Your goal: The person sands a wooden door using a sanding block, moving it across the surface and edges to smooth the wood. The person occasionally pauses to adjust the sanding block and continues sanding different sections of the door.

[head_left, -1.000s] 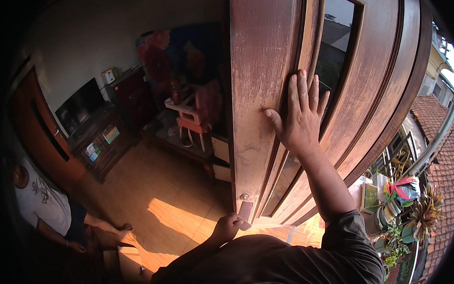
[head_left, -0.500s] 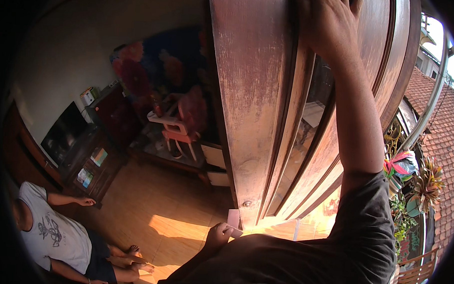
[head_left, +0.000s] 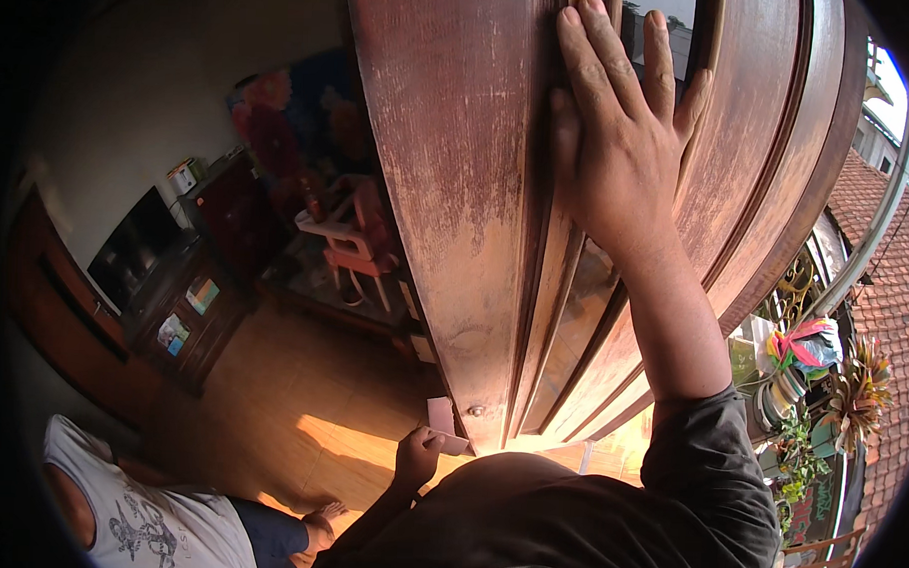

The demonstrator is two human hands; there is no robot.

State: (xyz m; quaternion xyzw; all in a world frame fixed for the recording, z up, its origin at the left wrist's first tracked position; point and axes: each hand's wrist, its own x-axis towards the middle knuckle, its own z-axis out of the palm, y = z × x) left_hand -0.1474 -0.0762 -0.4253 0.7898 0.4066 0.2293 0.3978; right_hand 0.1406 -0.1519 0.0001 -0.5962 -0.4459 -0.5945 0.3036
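Note:
A tall wooden door [head_left: 458, 184] with worn, patchy reddish-brown finish stands in front of me, with narrow glass panes between its mouldings. My right hand [head_left: 624, 150] is raised against its upper part, palm toward the wood, fingers stretched and spread. Whatever lies beneath that palm is hidden. Low down, close to the door's bottom edge, my left hand [head_left: 418, 457] pinches a folded pinkish sheet [head_left: 442, 416], perhaps sandpaper. A small round metal fitting [head_left: 476, 411] sits on the door just above the sheet.
A person in a white shirt [head_left: 146, 514] sits at lower left. Inside are a dark cabinet [head_left: 188, 320], a television [head_left: 135, 248] and a pink child's chair [head_left: 351, 240]. Potted plants [head_left: 804, 456] and a tiled roof [head_left: 896, 249] lie outside at right.
My right hand now appears lower in view on the door, its fingers fully visible. The door and my left hand with the sheet have shifted left in view. The seated person leans differently.

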